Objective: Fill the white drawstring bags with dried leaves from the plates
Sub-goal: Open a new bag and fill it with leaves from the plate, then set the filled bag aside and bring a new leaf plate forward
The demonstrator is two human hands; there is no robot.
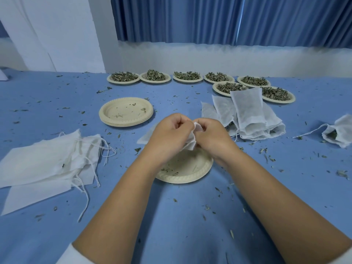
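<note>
My left hand and my right hand meet above a nearly empty cream plate, both gripping a white drawstring bag bunched between them. Most of that bag is hidden by my fingers. Several plates heaped with dried leaves line the far side of the table. Flat empty bags with loose strings lie at the left. A pile of filled bags sits at the right.
A stack of empty cream plates stands left of centre. Another bag with leaves in it lies at the right edge. Leaf crumbs are scattered over the blue tablecloth. Blue curtains hang behind the table.
</note>
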